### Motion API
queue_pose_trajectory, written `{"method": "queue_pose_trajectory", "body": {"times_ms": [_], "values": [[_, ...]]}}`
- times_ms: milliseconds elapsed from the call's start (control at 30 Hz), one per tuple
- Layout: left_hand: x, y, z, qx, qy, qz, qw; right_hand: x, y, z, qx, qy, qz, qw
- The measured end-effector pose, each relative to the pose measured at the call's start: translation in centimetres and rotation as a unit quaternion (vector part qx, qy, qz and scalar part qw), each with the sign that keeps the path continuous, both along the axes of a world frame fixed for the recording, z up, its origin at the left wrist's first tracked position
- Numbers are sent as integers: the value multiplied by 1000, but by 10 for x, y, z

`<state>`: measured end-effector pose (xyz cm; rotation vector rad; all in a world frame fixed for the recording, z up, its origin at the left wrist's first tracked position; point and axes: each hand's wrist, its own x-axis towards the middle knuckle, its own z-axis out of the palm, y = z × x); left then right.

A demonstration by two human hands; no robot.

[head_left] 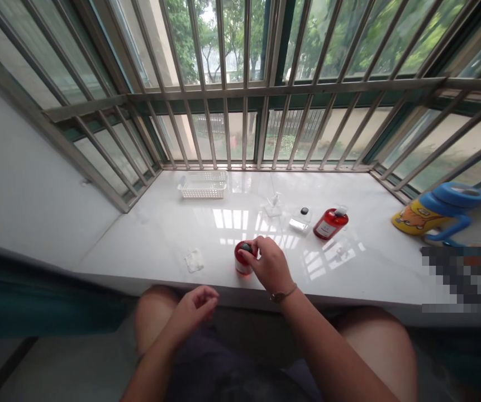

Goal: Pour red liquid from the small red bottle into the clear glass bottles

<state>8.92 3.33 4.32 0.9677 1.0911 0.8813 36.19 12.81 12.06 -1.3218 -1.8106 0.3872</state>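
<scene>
On the white counter's front part stands a small bottle of red liquid (pixel 242 268) with a pale label and a black cap (pixel 246 247). My right hand (pixel 270 262) grips that cap from the right between thumb and fingers. Below the counter edge, over my lap, my left hand (pixel 198 307) is loosely curled with the thumb apart from the forefinger, and nothing shows in it. Left of the bottle lies a crumpled white tissue (pixel 194 261). Farther right are a clear bottle with a black cap (pixel 300 221) and a larger red bottle (pixel 331 224).
A white plastic basket (pixel 203 185) sits at the back left. Nearer the middle is a clear pump dispenser (pixel 274 206). At right a yellow and blue cup with a handle (pixel 433 209) lies tilted beside a blurred-out patch. Metal window bars (pixel 265 131) close off the back.
</scene>
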Motion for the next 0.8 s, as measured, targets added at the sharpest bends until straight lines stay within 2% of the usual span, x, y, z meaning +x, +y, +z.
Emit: {"method": "queue_pose_trajectory", "body": {"times_ms": [100,200,300,400,567,800], "values": [[48,32,32,195,61,59,977,-1,1,2,-10,-3,-3,1000],[89,69,55,277,212,48,936,-5,1,5,-17,-11,-21,1000],[117,96,58,291,271,43,917,-7,1,9,-10,-19,-38,999],[130,106,46,288,259,82,918,-7,2,11,-12,-18,-46,999],[129,106,28,274,217,110,931,-3,5,10,-27,-9,-35,999],[128,108,25,281,164,100,940,4,10,10,-16,-20,10,1000]]}}
